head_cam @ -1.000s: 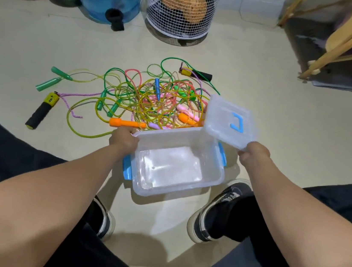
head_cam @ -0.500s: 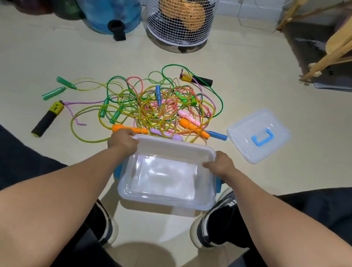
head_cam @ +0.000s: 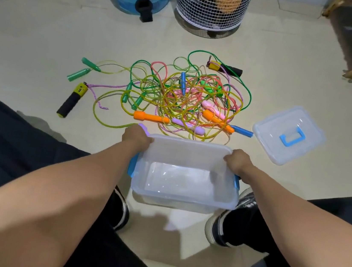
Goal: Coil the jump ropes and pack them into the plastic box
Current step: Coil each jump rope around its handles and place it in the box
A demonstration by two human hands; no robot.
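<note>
Beyond tangled jump ropes (head_cam: 188, 99) on pale floor, left hand (head_cam: 137, 137) and right hand (head_cam: 237, 161) apparently grip the plastic box (head_cam: 181, 198) rim; set it down level nearby.

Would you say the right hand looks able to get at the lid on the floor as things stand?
Probably yes: the lid lies flat on bare floor just beyond and outside the right hand, with nothing between. That hand grips the plastic box rim, so it must let go first.
</note>
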